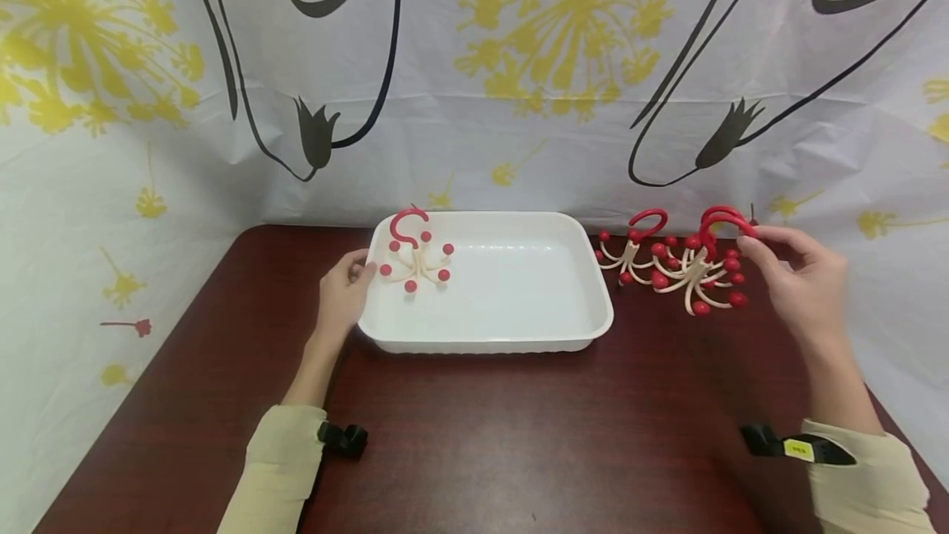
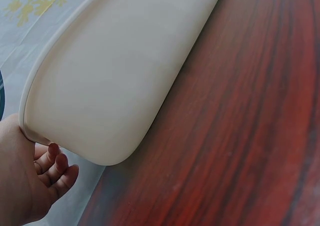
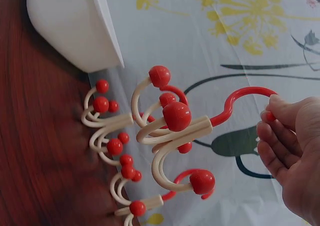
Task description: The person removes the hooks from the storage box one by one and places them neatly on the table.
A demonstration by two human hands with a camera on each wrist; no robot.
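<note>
My left hand (image 1: 344,291) grips the left end of a white rectangular tray (image 1: 519,295), its curled fingertips under the rim in the left wrist view. Inside the tray, on the left, lies a hook hanger (image 1: 417,262) with a red hook and cream prongs tipped with red balls. To the right of the tray, my right hand (image 1: 808,291) pinches the end of the red hook of another such hanger (image 3: 175,133), its prongs pointing away from the fingers. Two more hangers stand on the table below it, one (image 3: 107,121) nearer the tray and one (image 3: 150,203) farther off.
The dark red-brown wooden table (image 1: 474,435) lies under everything. White cloth (image 1: 460,147) with yellow and grey flower prints hangs close behind the tray and along both sides. The tray's corner (image 3: 95,61) rises near the hangers in the right wrist view.
</note>
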